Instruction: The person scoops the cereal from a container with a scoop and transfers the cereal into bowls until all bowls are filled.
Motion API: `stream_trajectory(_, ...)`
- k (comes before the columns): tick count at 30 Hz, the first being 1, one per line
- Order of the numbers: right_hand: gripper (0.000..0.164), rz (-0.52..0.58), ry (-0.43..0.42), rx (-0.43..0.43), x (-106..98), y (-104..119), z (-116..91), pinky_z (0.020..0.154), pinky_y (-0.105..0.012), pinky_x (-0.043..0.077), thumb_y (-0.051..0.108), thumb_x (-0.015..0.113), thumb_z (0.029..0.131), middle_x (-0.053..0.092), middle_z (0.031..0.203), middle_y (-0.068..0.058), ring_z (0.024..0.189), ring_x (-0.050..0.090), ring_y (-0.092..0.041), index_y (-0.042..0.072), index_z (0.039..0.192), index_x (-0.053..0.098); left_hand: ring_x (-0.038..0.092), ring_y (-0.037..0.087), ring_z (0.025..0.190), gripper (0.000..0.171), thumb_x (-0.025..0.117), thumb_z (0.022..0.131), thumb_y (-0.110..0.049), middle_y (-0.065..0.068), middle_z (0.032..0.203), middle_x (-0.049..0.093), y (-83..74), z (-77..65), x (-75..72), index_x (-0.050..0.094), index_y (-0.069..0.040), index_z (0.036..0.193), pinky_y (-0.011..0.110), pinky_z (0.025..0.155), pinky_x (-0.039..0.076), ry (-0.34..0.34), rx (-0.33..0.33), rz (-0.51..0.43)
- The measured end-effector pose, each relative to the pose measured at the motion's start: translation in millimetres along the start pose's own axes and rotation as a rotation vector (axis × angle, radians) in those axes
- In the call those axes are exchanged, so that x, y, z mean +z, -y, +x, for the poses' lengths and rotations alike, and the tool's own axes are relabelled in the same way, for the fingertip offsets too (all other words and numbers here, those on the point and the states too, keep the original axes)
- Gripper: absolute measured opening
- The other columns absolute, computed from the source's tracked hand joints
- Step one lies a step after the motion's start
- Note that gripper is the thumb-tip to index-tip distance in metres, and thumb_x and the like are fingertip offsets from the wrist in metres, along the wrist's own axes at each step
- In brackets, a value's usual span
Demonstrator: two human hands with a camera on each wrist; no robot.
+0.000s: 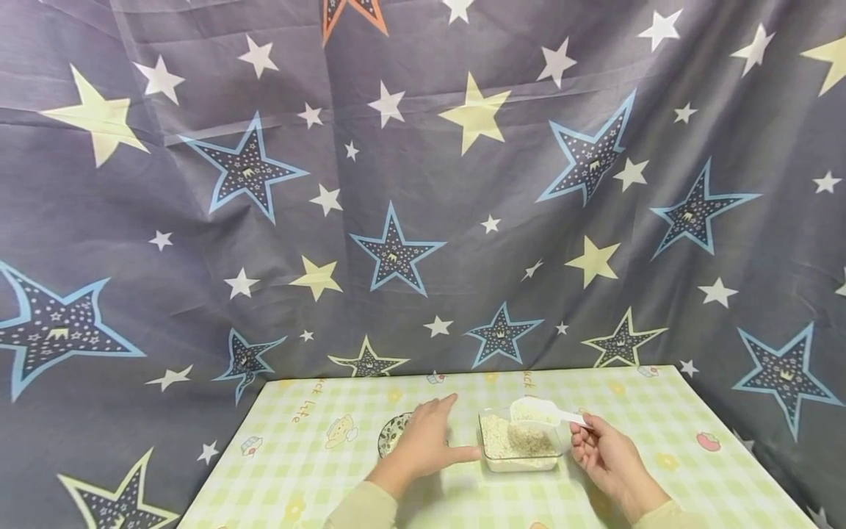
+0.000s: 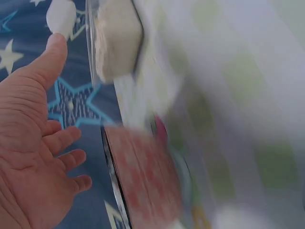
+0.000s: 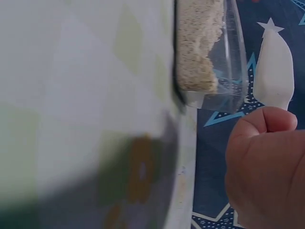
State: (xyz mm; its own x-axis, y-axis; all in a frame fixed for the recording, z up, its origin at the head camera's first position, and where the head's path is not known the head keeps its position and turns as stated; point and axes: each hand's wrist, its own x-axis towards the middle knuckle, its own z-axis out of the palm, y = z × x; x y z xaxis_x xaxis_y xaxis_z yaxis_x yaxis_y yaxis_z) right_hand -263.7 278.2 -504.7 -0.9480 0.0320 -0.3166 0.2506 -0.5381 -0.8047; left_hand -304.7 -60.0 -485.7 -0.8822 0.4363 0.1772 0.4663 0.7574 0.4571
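Observation:
My right hand [image 1: 611, 459] pinches the handle of a white scoop [image 1: 537, 411], which it holds above a clear rectangular container [image 1: 522, 466]. Pale flaky grain, like oats [image 1: 497, 438], fills much of that container. In the right wrist view the scoop [image 3: 274, 71] stands apart from the container's clear wall [image 3: 233, 57]. My left hand [image 1: 426, 441] is spread with nothing in it, its thumb near the container's left side. Behind its fingers a round patterned bowl [image 1: 393, 428] is partly hidden; its outside looks pink in the left wrist view, where the hand [image 2: 35, 143] is beside the bowl [image 2: 143, 176].
A green-and-white checked cloth [image 1: 284, 455] with cartoon prints covers the table. Behind it hangs a dark curtain [image 1: 410, 316] patterned with stars. The bowl stands left of the container.

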Motion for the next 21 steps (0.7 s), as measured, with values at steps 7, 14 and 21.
stream_trajectory(7,0.032,-0.033,0.042,-0.009,15.7,12.4,-3.1,0.060,-0.014,0.052,0.028,0.037,0.118,0.066,0.081,0.006,0.069,0.061,-0.001,0.009,0.104,0.058,0.047,0.048,0.150,0.112,0.085,0.082,-0.066,0.023,0.163,0.050,56.2,-42.4,-19.9,0.038,-0.006,0.164,0.069,0.123,0.040,-0.020,-0.092,-0.085)
stream_trajectory(14,0.027,-0.059,0.088,-0.040,34.9,12.3,-4.1,0.060,-0.013,0.049,0.027,0.035,0.118,0.064,0.082,0.006,0.070,0.058,-0.001,0.009,0.109,0.053,0.045,0.052,0.150,0.108,0.083,0.084,-0.065,0.025,0.163,0.049,73.4,-57.5,-17.3,0.039,-0.006,0.164,0.074,0.119,0.040,-0.042,-0.099,-0.115)
stream_trajectory(21,0.024,-0.090,0.110,-0.056,67.7,-2.1,0.2,0.057,-0.012,0.048,0.024,0.038,0.117,0.067,0.079,0.007,0.065,0.057,0.000,0.009,0.108,0.054,0.050,0.052,0.146,0.111,0.083,0.082,-0.069,0.026,0.159,0.053,80.2,-56.8,-11.9,0.042,-0.004,0.161,0.072,0.119,0.041,-0.093,-0.136,-0.070)
